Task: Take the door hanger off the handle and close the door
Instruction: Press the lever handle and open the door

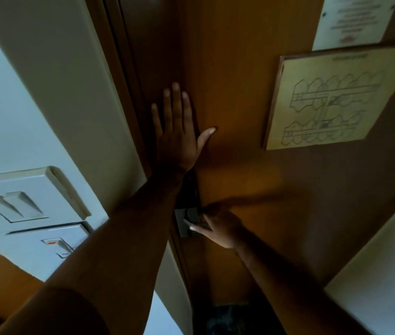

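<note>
The brown wooden door fills the middle of the view, its edge meeting the frame on the left. My left hand lies flat against the door near that edge, fingers spread and pointing up, holding nothing. Lower down, my right hand is at the grey lock plate on the door's edge, thumb and fingers pinched on its small turn knob. A dark fitting above the plate is partly hidden by my left wrist. No door hanger shows anywhere, and no lever handle is visible.
A framed floor plan and a white notice hang on the door at the upper right. White wall switches sit on the wall at the left. A pale wall edge rises at the lower right.
</note>
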